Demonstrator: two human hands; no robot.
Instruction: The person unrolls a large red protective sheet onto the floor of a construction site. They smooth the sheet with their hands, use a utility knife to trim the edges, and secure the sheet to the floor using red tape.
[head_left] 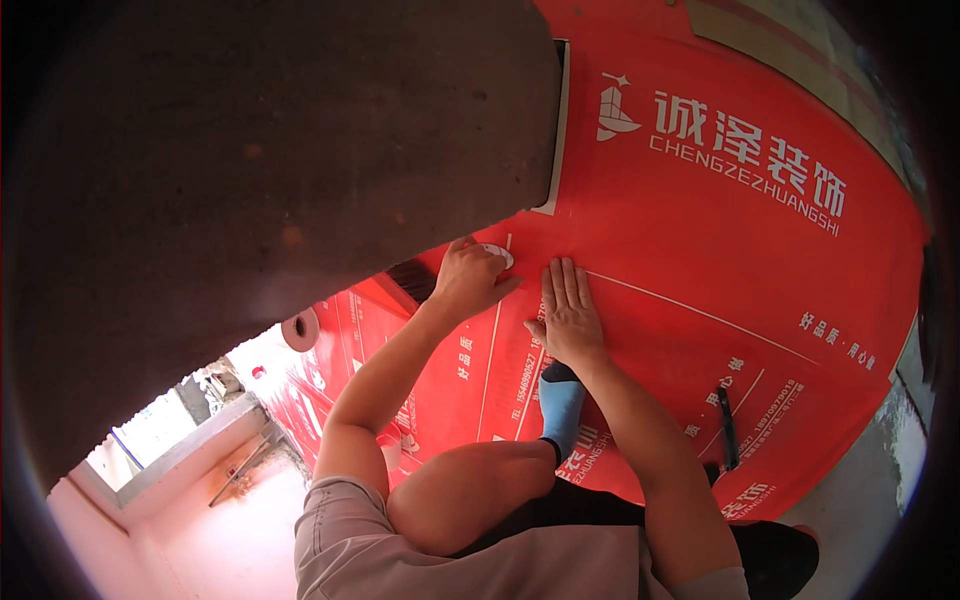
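Note:
A red protective sheet (660, 270) printed in white lies over the floor in front of me. My right hand (572, 318) rests flat on it, fingers stretched forward and thumb held out to the side. To its left, my left hand (472, 280) touches the sheet near the edge of a dark slab, with its thumb spread and fingers bent a little. Beside its fingers is a small white oval patch (497, 256); whether it is print or a loose piece I cannot tell. Neither hand visibly grips anything.
The large dark brown slab (300, 150) fills the upper left, hiding what lies behind it. A slim black tool (727, 430) lies on the sheet at right. My blue-socked foot (562, 408) is between my arms. A pinkish roll (300, 328) stands left, near a window opening (150, 440).

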